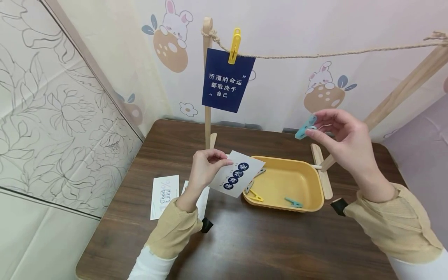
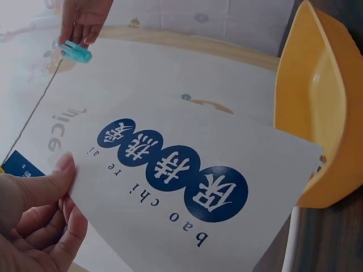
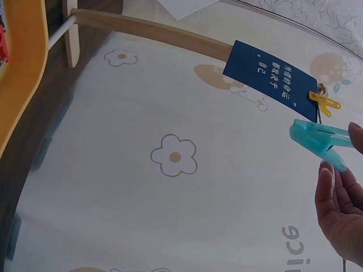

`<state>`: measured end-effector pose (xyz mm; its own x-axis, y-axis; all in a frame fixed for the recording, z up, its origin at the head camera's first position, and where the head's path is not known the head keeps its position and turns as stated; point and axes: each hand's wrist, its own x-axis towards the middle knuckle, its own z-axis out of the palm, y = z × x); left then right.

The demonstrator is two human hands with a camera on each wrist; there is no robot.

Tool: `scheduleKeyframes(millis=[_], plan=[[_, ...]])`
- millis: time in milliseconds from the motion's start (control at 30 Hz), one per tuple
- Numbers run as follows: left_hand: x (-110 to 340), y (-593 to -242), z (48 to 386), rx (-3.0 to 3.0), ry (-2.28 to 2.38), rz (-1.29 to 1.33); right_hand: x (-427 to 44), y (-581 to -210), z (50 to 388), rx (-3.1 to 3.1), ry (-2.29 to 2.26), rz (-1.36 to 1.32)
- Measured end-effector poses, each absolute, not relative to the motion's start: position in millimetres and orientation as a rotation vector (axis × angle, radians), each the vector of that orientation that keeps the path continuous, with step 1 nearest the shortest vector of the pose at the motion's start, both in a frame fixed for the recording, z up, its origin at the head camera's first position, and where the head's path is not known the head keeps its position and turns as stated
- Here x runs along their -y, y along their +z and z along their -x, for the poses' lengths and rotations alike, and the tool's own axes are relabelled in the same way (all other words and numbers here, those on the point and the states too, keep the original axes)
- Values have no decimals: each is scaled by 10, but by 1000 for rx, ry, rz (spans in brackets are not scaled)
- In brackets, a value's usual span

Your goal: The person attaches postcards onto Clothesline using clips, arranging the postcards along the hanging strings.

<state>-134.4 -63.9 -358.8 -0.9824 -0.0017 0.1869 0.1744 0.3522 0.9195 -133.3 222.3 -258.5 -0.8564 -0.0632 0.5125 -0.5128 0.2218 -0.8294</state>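
Observation:
My left hand pinches a white card by its edge between thumb and fingers; four dark blue discs with white characters run across the card. In the head view this card overlaps the left end of the yellow basin. My right hand grips a teal clothespin between thumb and fingertips, raised at the right, apart from the card. At the upper left, a navy card hangs from the twine under a yellow clothespin.
A "Good Luck" card and another white card, partly hidden by my left arm, lie on the brown table. Several clothespins lie in the basin, including a teal one. Wooden posts hold the twine.

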Motion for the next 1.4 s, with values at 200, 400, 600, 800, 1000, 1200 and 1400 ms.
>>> scheduleKeyframes(millis=[200, 400, 600, 800, 1000, 1200, 1400], plan=[[588, -3501, 1378, 2433, -1732, 161, -2239, -2471, 1409, 2166, 1654, -554], [545, -3431, 1417, 2411, -1773, 142, -2208, -2331, 1478, 2182, 1645, -564], [495, -3358, 1470, 2362, -1774, 189, -2177, -2207, 1532, 2224, 1569, -556], [458, -3280, 1526, 2345, -1760, 200, -2150, -2097, 1590, 2209, 1612, -564], [425, -3208, 1597, 2287, -1785, 227, -2106, -2006, 1639, 2251, 1521, -537], [392, -3155, 1668, 2253, -1781, 249, -2061, -1925, 1689, 2279, 1446, -513], [368, -3107, 1712, 2208, -1817, 257, -2014, -1865, 1743, 2275, 1414, -508]])
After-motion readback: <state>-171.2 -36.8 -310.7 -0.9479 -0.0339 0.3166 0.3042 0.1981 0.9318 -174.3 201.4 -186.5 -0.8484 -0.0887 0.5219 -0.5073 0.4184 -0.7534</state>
